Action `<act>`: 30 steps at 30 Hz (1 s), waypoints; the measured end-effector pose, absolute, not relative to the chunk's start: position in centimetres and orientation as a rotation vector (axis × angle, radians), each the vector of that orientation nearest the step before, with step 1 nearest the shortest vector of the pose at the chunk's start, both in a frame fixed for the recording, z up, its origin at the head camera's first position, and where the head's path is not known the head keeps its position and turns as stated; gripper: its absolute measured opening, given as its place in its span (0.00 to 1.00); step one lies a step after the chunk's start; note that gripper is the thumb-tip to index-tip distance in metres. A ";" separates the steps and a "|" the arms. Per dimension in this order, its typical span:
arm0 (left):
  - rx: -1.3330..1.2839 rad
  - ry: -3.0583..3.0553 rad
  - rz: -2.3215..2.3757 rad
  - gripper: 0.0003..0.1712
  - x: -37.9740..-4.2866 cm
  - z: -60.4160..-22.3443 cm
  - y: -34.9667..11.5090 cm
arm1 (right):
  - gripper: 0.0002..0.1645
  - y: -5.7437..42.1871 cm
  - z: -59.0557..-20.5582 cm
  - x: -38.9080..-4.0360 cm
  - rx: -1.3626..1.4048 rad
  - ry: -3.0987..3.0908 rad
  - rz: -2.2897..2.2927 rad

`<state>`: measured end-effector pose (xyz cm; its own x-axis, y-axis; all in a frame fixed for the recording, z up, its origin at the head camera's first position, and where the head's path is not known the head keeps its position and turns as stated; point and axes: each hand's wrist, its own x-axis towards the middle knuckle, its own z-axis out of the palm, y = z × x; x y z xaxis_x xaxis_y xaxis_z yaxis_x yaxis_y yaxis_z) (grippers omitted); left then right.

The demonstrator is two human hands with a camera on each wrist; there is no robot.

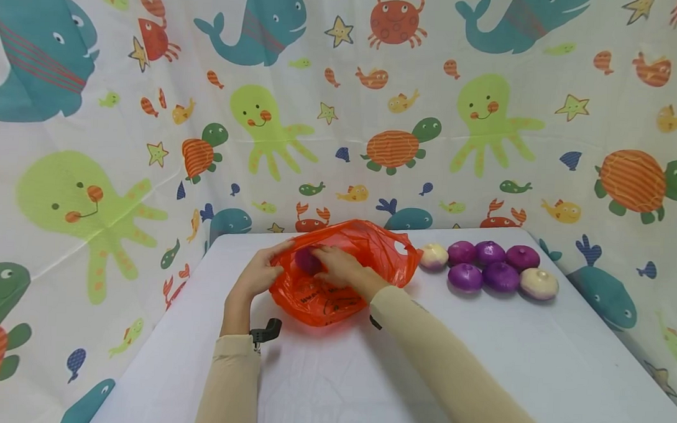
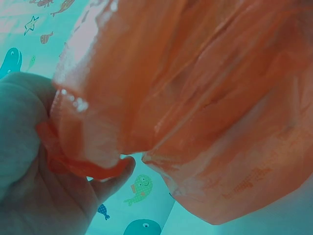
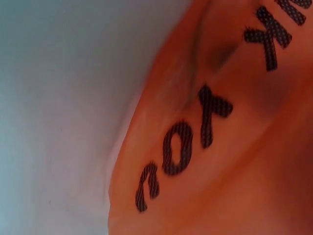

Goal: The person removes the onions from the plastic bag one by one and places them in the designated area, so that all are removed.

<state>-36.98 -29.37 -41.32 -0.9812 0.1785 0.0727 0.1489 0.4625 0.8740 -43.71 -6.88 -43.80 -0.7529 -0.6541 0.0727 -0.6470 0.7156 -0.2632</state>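
A red-orange plastic bag (image 1: 335, 308) with black lettering lies on the table, its mouth spread towards me. My left hand (image 1: 256, 273) grips the left rim of the bag; in the left wrist view, a fold of the plastic (image 2: 83, 164) sits between its thumb and fingers. Inside the mouth, my right hand (image 1: 341, 269) has its fingers on a purple onion (image 1: 306, 261). Only part of that onion shows past the fingers and the plastic. Filling much of the right wrist view, the bag's printed side (image 3: 195, 161) hides the right hand.
Right of the bag, several purple onions (image 1: 466, 279) stand in a close group with a pale onion (image 1: 539, 284) at the near right and another pale onion (image 1: 434, 256) beside the bag. Behind the white table (image 1: 332, 385) hangs a sea-animal curtain (image 1: 343, 81).
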 end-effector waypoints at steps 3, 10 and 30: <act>0.289 2.657 1.594 0.42 -37.0 -41.2 -29.3 | 0.45 -7.2 -43.9 -43.7 -1.084 2.868 -0.394; 0.283 2.651 1.599 0.42 -37.0 -41.1 -29.4 | 0.48 -7.6 -43.5 -43.3 -1.025 2.827 -0.356; 0.296 2.656 1.577 0.43 -37.3 -41.5 -29.4 | 0.46 -7.3 -43.8 -42.7 -0.934 2.759 -0.375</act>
<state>-37.33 -29.40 -41.55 -0.9811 0.1828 0.0638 0.1436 0.4655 0.8733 -42.68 -7.28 -43.83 -0.7788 -0.6175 -0.1106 -0.5655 0.7673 -0.3023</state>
